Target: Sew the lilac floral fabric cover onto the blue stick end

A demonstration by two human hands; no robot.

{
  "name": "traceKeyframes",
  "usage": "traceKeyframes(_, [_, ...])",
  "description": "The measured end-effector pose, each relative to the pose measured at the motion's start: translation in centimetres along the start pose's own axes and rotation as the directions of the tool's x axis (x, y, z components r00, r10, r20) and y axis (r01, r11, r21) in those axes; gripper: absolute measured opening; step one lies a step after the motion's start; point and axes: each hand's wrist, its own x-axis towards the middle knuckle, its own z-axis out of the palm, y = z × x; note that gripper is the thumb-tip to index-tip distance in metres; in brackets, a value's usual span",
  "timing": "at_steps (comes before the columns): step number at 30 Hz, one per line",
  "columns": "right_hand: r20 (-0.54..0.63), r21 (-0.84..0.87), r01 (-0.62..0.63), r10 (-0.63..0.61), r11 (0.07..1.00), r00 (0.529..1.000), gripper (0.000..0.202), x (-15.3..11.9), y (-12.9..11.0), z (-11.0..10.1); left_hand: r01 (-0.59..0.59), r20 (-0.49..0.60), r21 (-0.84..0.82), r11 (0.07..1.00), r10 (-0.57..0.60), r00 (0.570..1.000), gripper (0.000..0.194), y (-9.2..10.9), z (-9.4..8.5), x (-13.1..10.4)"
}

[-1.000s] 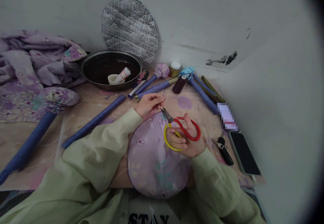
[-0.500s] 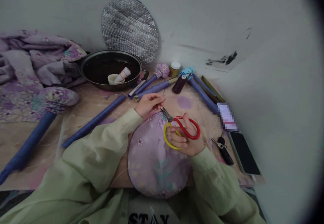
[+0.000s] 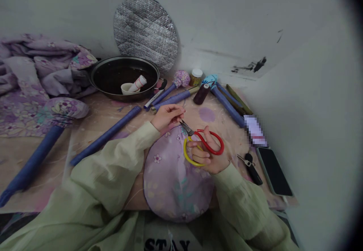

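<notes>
My right hand [image 3: 208, 154] holds a pair of scissors [image 3: 204, 142] with one red and one yellow handle loop, its fingers through the loops. The blades point up and left, their tips close to the fingers of my left hand [image 3: 169, 115]. That left hand is closed in a pinch; what lies between its fingertips is too small to make out. Beneath both hands, a rounded piece of purple floral fabric [image 3: 170, 175] lies at the table's front edge and hangs slightly over it.
Behind the hands are a dark pan [image 3: 99, 82] holding a white cup, a dark thread spool [image 3: 200, 95], a lidded jar [image 3: 196, 78] and blue-wrapped sticks [image 3: 107, 134]. Keys [image 3: 253, 171] and a phone [image 3: 273, 171] lie at the right. Crumpled floral cloth [image 3: 22, 77] fills the left.
The scissors and my right hand have shifted very slightly, with the blades a little nearer together. My left hand keeps its place.
</notes>
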Motion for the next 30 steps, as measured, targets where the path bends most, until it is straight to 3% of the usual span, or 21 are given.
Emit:
traceKeyframes(7, [-0.080, -0.158, -0.024, 0.012, 0.987, 0.997, 0.068, 0.3, -0.1, 0.4, 0.000, -0.014, -0.024, 1.000, 0.000, 1.000, 0.017, 0.3, 0.0, 0.0])
traceKeyframes(13, [-0.284, -0.444, -0.109, -0.024, 0.889, 0.958, 0.074, -0.7, -0.2, 0.7, -0.041, -0.071, -0.081, 0.996, 0.035, 0.997, 0.015, 2.1, -0.3, -0.4])
traceKeyframes(16, [-0.458, -0.629, -0.169, -0.187, 0.759, 0.869, 0.066, -2.0, -0.8, -0.8, -0.072, -0.103, -0.117, 0.990, 0.060, 0.993, 0.014, 3.1, -0.4, -0.7])
traceKeyframes(20, [-0.604, -0.788, -0.384, -0.477, 0.482, 0.639, 0.029, -3.1, -1.8, -3.8, -0.102, -0.119, -0.149, 0.983, 0.085, 0.989, 0.016, 3.8, -0.2, -1.2])
traceKeyframes(23, [-0.609, -0.776, -0.544, -0.607, 0.319, 0.511, 0.029, -3.2, -2.3, -5.5, -0.105, -0.115, -0.141, 0.984, 0.089, 0.989, 0.016, 3.9, 0.0, -1.5])
traceKeyframes(26, [-0.568, -0.760, -0.618, -0.668, 0.201, 0.481, 0.031, -3.2, -2.9, -6.2, -0.102, -0.108, -0.123, 0.987, 0.089, 0.990, 0.017, 3.9, 0.0, -1.7])
traceKeyframes(30, [-0.470, -0.806, -0.582, -0.713, 0.106, 0.520, 0.031, -3.2, -4.1, -5.6, -0.121, -0.106, -0.122, 0.985, 0.109, 0.988, 0.018, 4.3, -0.1, -2.1])
